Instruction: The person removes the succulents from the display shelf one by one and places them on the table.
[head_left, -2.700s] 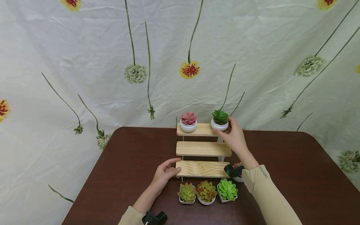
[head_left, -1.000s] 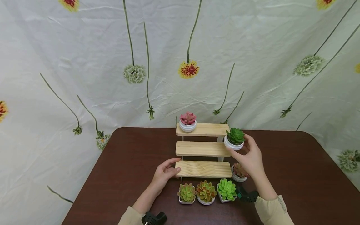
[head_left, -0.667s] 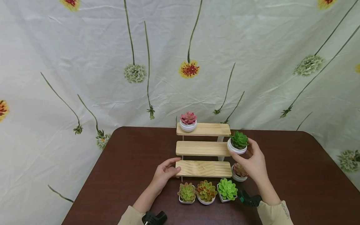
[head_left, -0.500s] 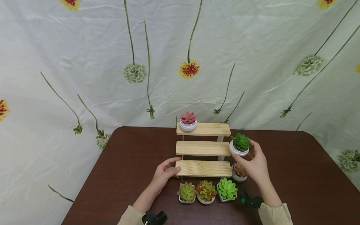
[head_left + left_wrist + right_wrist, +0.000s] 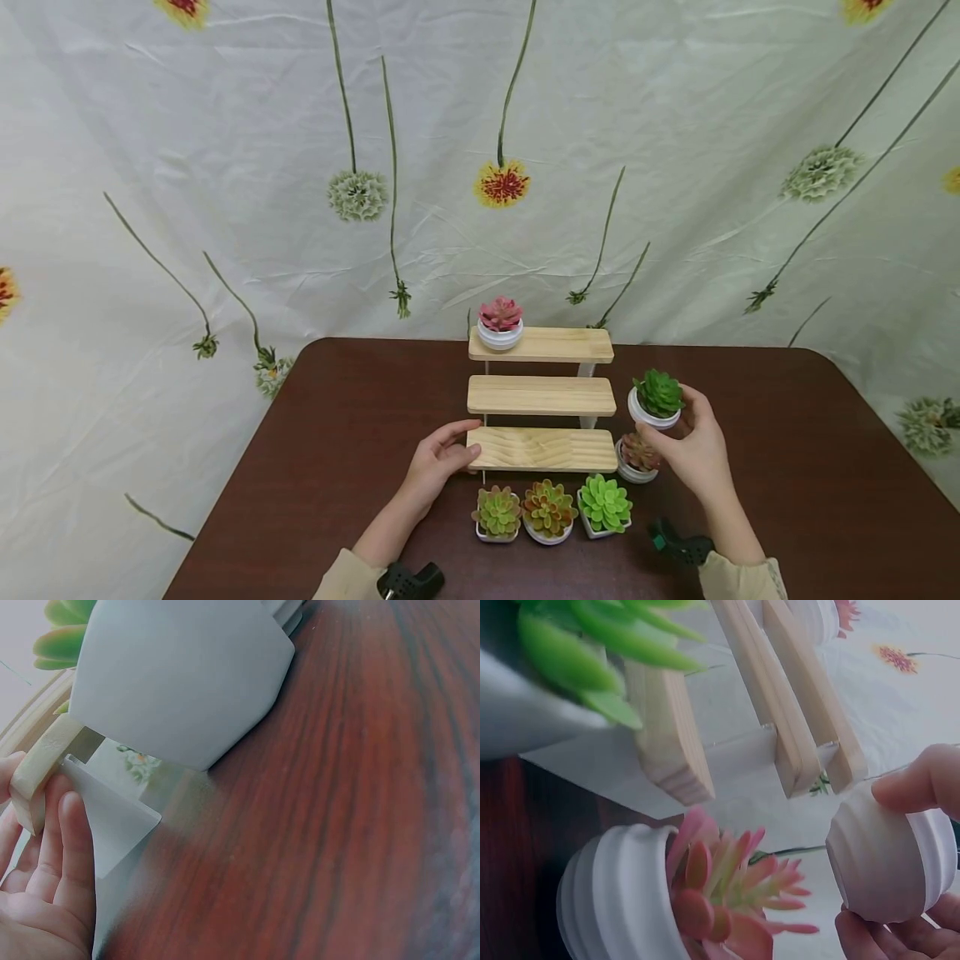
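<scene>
My right hand [image 5: 697, 446] holds a dark green succulent [image 5: 659, 394] by its white ribbed pot [image 5: 885, 851], thumb on one side and fingers on the other. It hangs in the air right of a three-tier wooden shelf [image 5: 542, 395]. My left hand [image 5: 442, 462] grips the left end of the lowest board [image 5: 543, 450]; the left wrist view shows thumb and fingers around that board's end [image 5: 45, 761]. On the top board, at its left, sits a pink succulent [image 5: 500, 317]. A reddish succulent [image 5: 640, 452] in a white ribbed pot stands by the shelf's lower right, just below the held pot.
In front of the shelf, a row of succulents stands on the dark brown table [image 5: 315, 500]: a yellow-green one [image 5: 498, 511], an orange-green one [image 5: 549, 508] and a bright green one [image 5: 604, 503]. A flower-print cloth [image 5: 285, 125] hangs behind the table.
My right hand has lifted the dark green succulent off the top board's right end and carried it right and toward me. My left hand stays on the lowest board.
</scene>
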The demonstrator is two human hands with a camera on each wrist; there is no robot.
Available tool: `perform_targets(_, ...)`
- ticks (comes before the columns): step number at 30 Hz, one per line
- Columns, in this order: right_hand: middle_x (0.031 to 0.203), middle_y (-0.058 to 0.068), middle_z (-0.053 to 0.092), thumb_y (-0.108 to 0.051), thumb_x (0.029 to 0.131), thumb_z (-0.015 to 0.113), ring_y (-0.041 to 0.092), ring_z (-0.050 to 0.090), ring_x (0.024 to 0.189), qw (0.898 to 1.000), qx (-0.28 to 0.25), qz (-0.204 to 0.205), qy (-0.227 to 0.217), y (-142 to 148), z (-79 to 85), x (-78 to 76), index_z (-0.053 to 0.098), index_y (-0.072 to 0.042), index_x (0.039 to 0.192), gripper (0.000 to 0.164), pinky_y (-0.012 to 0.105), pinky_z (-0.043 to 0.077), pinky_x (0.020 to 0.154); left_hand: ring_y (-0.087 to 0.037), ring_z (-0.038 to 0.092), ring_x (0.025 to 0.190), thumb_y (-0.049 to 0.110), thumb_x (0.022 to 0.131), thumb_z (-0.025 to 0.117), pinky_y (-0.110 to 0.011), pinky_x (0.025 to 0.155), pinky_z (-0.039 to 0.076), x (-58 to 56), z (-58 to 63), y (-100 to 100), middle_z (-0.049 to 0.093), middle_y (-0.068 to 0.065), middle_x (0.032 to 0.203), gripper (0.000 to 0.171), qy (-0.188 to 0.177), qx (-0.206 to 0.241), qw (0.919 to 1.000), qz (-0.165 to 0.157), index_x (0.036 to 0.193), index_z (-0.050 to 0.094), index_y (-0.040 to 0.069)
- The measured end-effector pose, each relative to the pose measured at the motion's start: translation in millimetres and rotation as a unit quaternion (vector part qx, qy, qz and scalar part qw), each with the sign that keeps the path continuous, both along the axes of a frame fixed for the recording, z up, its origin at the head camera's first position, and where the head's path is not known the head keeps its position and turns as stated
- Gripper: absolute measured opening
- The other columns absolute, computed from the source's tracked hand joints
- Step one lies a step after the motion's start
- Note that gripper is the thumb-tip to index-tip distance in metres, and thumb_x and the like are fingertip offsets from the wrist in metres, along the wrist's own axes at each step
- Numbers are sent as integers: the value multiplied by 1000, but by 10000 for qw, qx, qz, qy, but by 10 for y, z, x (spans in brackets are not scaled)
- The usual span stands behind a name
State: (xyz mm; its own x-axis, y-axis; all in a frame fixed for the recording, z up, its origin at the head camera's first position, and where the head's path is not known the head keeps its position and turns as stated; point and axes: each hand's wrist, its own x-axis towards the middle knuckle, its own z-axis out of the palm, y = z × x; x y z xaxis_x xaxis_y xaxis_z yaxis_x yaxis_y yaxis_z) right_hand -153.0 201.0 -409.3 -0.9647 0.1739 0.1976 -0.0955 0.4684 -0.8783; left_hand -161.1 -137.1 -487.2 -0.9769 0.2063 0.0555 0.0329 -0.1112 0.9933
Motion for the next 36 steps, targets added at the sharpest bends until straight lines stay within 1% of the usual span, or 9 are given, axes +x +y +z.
perform_targets(3, 126, 24, 45, -4, 77, 75, 41, 51, 112, 10000, -49, -8, 2, 35, -10, 8, 32, 5, 136, 73, 4, 39, 73, -10, 60, 71, 7, 87, 66, -25, 69, 52, -1, -6, 3, 59, -18, 110, 42, 14, 13, 10000, 24, 126, 55, -4)
perform_targets(5, 127, 24, 44, -5, 78, 74, 41, 51, 112, 10000, -35, -9, -15, 61, -11, 12, 31, 5, 137, 74, 2, 38, 71, -10, 59, 69, 7, 87, 67, -25, 69, 52, -4, -10, 6, 60, -16, 107, 41, 12, 32, 10000, 45, 126, 55, -4)
perform_targets(10, 125, 25, 45, -7, 79, 74, 41, 52, 107, 9997, 193, -124, -131, 143, -5, 35, 32, 6, 138, 73, 6, 40, 66, -10, 58, 67, 6, 87, 66, -25, 68, 51, -3, -11, 12, 60, -14, 107, 41, -5, 18, 10000, 63, 126, 55, -3)
perform_targets(18, 125, 23, 46, -12, 80, 74, 38, 52, 106, 9982, 459, -101, -376, 298, -35, 40, 33, 4, 138, 73, 15, 43, 66, -10, 57, 67, 7, 87, 66, -25, 68, 51, -5, -19, 7, 61, -10, 102, 42, 3, 6, 10000, 69, 126, 55, -3)
perform_targets(20, 123, 22, 48, -13, 80, 75, 33, 55, 101, 9977, 541, -78, -390, 336, -50, 38, 34, 4, 138, 73, 19, 45, 65, -10, 57, 66, 8, 87, 67, -25, 68, 50, -10, -25, 5, 61, -8, 98, 42, 24, -15, 10000, 58, 126, 55, -3)
perform_targets(24, 122, 22, 49, -15, 80, 75, 14, 55, 89, 9968, 636, 83, -468, 417, -87, 28, 34, 4, 137, 73, 22, 47, 65, -10, 57, 65, 9, 87, 67, -25, 68, 50, -15, -38, -4, 61, -9, 97, 42, 33, -42, 10000, 37, 126, 55, -3)
perform_targets(27, 121, 23, 48, -17, 80, 75, 8, 52, 87, 9957, 684, 237, -575, 474, -108, 28, 32, 5, 137, 74, 22, 47, 65, -9, 58, 69, 6, 88, 65, -25, 68, 51, -14, -34, -7, 60, -14, 109, 42, -18, -24, 10000, 16, 127, 54, -3)
perform_targets(31, 121, 24, 48, -20, 81, 75, 20, 54, 92, 9939, 753, 327, -732, 535, -124, 33, 31, 6, 137, 76, 23, 47, 66, -9, 60, 73, 2, 89, 62, -25, 69, 52, -7, 6, -3, 53, -21, 124, 41, -134, 17, 9999, -25, 129, 52, -4)
perform_targets(36, 123, 27, 46, -19, 81, 75, 37, 52, 106, 9927, 733, 440, -855, 596, -141, 44, 29, 8, 137, 77, 16, 45, 68, -8, 59, 73, 1, 89, 61, -24, 70, 51, 59, 174, 15, 51, -25, 125, 41, -141, -96, 9998, -33, 128, 51, -8)
